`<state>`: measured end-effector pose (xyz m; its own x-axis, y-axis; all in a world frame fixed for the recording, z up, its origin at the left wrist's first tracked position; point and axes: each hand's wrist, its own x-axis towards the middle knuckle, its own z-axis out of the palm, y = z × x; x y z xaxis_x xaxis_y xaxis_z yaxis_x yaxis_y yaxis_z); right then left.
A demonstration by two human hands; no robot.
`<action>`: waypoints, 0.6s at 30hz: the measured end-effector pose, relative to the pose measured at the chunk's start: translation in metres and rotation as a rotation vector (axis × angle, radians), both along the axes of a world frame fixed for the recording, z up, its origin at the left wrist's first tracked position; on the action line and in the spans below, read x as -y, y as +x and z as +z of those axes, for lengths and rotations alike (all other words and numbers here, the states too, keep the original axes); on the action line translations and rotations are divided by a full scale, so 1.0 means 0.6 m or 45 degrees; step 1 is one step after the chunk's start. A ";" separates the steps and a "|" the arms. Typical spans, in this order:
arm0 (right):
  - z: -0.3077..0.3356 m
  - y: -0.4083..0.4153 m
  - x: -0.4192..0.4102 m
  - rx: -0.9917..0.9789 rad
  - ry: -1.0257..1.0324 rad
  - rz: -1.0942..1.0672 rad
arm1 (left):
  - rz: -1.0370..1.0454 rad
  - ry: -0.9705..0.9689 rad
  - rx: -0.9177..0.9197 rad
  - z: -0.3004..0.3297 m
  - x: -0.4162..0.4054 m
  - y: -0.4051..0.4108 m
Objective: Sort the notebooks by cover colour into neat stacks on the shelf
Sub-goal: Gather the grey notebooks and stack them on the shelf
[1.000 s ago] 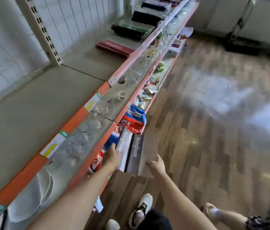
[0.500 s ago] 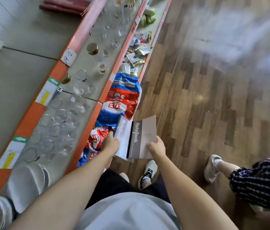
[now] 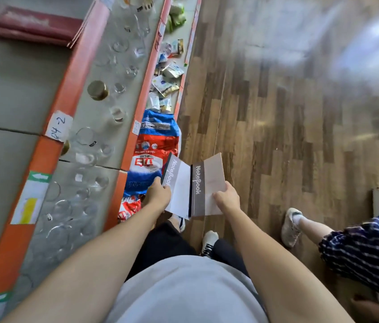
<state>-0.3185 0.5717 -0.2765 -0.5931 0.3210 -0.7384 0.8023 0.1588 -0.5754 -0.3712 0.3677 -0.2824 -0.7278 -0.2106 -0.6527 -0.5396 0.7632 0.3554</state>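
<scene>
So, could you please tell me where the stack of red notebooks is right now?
In the head view, the red notebooks lie at the far upper left on the grey top shelf, just behind its orange front edge, well away from both hands.

A shop, by the look of it: tiered orange-edged shelves (image 3: pixel 72 89) down the left of the frame, paper price labels (image 3: pixel 58 126) on the edges, rows of drinking glasses (image 3: pixel 86 136), bagged goods (image 3: pixel 155 145) lower down, wood-pattern floor (image 3: pixel 288 113) at right.

I read "NoteBook" on both notebooks (image 3: pixel 185 183), and "04-2" on the shelf tag (image 3: pixel 58 126).
</scene>
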 end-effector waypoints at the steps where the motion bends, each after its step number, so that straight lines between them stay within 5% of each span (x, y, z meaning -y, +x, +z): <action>1: 0.004 -0.017 -0.003 0.012 0.022 -0.014 | -0.010 0.012 0.006 -0.003 -0.003 -0.023; 9: 0.019 -0.145 -0.032 0.094 0.136 -0.138 | -0.038 0.138 -0.035 -0.007 -0.039 -0.186; 18: 0.021 -0.265 -0.099 -0.037 -0.040 -0.464 | -0.085 0.244 -0.039 0.004 -0.112 -0.314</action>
